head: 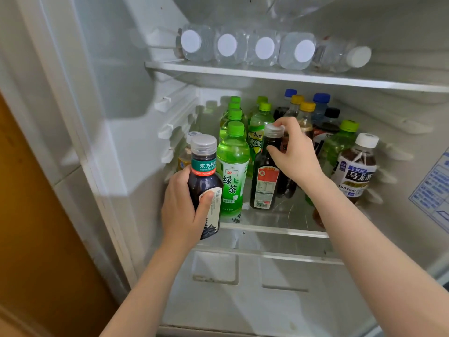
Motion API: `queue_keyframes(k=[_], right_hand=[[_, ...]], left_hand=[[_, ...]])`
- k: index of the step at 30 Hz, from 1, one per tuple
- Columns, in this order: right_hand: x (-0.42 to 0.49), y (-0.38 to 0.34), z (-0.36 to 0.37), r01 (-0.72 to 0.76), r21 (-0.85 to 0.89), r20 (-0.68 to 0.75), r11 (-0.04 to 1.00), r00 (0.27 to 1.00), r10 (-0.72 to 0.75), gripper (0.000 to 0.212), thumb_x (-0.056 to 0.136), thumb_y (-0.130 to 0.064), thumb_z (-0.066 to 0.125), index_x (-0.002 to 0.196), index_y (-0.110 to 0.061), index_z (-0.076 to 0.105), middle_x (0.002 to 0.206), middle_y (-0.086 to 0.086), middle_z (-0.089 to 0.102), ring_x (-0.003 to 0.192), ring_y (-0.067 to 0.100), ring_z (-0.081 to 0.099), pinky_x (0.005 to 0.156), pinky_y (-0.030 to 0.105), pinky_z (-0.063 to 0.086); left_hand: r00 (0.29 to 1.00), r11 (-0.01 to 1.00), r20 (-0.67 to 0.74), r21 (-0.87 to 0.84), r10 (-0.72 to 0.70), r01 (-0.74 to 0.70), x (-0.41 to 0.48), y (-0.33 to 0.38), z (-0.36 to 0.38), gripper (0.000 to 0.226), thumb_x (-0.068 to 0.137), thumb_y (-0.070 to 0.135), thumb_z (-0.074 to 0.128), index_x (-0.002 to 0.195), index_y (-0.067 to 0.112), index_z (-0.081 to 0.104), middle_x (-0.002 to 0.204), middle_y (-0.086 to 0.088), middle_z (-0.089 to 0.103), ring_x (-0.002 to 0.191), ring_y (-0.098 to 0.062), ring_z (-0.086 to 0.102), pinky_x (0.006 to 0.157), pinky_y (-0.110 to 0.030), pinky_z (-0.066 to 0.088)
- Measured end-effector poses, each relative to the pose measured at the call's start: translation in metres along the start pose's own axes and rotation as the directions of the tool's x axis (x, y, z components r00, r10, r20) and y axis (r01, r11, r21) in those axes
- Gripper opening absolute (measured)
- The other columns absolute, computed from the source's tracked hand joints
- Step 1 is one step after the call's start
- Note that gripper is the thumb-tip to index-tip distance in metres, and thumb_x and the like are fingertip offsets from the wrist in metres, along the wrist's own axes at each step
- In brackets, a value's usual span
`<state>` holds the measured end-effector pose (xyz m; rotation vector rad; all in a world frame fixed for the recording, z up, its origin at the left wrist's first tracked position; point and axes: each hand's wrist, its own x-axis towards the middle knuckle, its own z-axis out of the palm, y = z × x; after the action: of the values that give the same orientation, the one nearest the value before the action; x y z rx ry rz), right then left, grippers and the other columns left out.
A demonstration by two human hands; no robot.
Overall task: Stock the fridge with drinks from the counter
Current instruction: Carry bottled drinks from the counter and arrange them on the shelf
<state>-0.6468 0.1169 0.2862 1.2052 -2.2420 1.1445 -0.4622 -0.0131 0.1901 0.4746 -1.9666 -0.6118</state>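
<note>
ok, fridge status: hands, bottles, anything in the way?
Left hand grips dark tea bottle before the lower shelf, left side. Right hand holds neck of second dark bottle, standing on that shelf. Green tea bottle between them.

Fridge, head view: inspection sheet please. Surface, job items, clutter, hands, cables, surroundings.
Surface: glass shelf, crowded with upright bottles.
Job's things: dark tea bottle in left hand at the shelf's front; red-labelled dark bottle standing on it, neck gripped by right hand.
Clutter: green tea bottles, oolong tea bottle upright; water bottles lying on upper shelf.
Grippers: both hands hold bottles.
Cables: nothing seen.
Surroundings: drawer below; sticker on right wall.
</note>
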Motion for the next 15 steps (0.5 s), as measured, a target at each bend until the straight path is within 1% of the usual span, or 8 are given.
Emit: queue_keyframes(k=[1,3,5,6,9,11,14,15], right_hand=[[0.003,0.002,0.001,-0.001,0.009,0.006,1.000,1.000,0.001,0.043,0.084,-0.009,0.065,0.121,-0.014,0.043,0.100,0.000,0.059,0.071,0.024,0.059,0.061,0.027,0.046],[0.008,0.007,0.004,0.004,0.030,0.007,1.000,1.000,-0.005,0.042,0.085,-0.007,0.065,0.121,-0.012,0.044,0.100,-0.001,0.058,0.064,0.022,0.056,0.057,0.019,0.044],[0.012,0.009,0.008,0.006,0.047,0.010,0.999,1.000,-0.007,0.042,0.085,-0.005,0.064,0.121,-0.011,0.044,0.099,0.001,0.058,0.058,0.013,0.050,0.053,0.013,0.039],[0.014,0.009,0.010,0.003,0.057,0.014,0.998,1.000,-0.003,0.041,0.085,-0.005,0.063,0.121,-0.010,0.044,0.101,0.002,0.058,0.060,0.011,0.050,0.054,0.011,0.038],[0.019,0.006,0.016,-0.017,0.088,0.014,0.996,1.000,0.016,0.042,0.085,-0.003,0.061,0.122,-0.009,0.043,0.110,0.007,0.059,0.080,0.018,0.056,0.070,0.025,0.043],[0.021,0.005,0.021,-0.030,0.093,0.008,0.995,1.000,0.029,0.042,0.085,-0.002,0.059,0.123,-0.008,0.042,0.110,0.008,0.059,0.087,0.021,0.056,0.073,0.027,0.043],[0.024,0.006,0.025,-0.024,0.068,0.000,0.997,1.000,0.024,0.040,0.086,-0.001,0.058,0.122,-0.007,0.042,0.095,0.005,0.055,0.072,0.016,0.046,0.059,0.019,0.033],[0.025,0.006,0.025,-0.025,0.067,0.006,0.997,1.000,0.025,0.040,0.086,-0.001,0.058,0.122,-0.007,0.041,0.095,0.006,0.055,0.071,0.015,0.045,0.059,0.020,0.033]], left_hand=[[1.000,1.000,-0.005,0.002,0.009,-0.009,0.000,-0.001,0.001,0.069,0.086,0.052,0.042,0.135,0.003,0.042,0.125,-0.012,0.049,0.114,-0.023,0.046,0.091,-0.024,0.034],[1.000,1.000,-0.016,0.002,0.024,-0.024,-0.001,-0.003,0.003,0.069,0.087,0.050,0.042,0.135,0.001,0.041,0.125,-0.013,0.050,0.114,-0.025,0.047,0.092,-0.025,0.035],[0.999,0.999,-0.040,-0.008,0.032,-0.032,0.000,-0.004,0.005,0.067,0.087,0.048,0.043,0.134,-0.001,0.042,0.124,-0.015,0.051,0.114,-0.025,0.047,0.093,-0.026,0.034],[0.998,0.999,-0.053,-0.011,0.034,-0.034,0.000,-0.005,0.007,0.066,0.088,0.047,0.043,0.133,-0.001,0.042,0.123,-0.016,0.051,0.113,-0.025,0.046,0.093,-0.025,0.034],[0.996,0.999,-0.087,-0.023,0.031,-0.033,0.000,-0.007,0.012,0.063,0.088,0.045,0.043,0.133,0.000,0.042,0.124,-0.016,0.051,0.113,-0.024,0.047,0.092,-0.023,0.033],[0.993,0.999,-0.109,-0.032,0.037,-0.041,0.001,-0.009,0.014,0.061,0.088,0.044,0.043,0.132,0.003,0.041,0.123,-0.016,0.051,0.112,-0.024,0.047,0.092,-0.022,0.033],[0.990,0.998,-0.130,-0.037,0.051,-0.056,0.001,-0.012,0.016,0.057,0.087,0.044,0.044,0.131,0.007,0.039,0.122,-0.015,0.051,0.111,-0.022,0.047,0.092,-0.021,0.033],[0.990,0.998,-0.134,-0.038,0.052,-0.058,0.001,-0.013,0.016,0.056,0.087,0.043,0.044,0.131,0.008,0.039,0.122,-0.014,0.051,0.111,-0.021,0.047,0.092,-0.020,0.032]])
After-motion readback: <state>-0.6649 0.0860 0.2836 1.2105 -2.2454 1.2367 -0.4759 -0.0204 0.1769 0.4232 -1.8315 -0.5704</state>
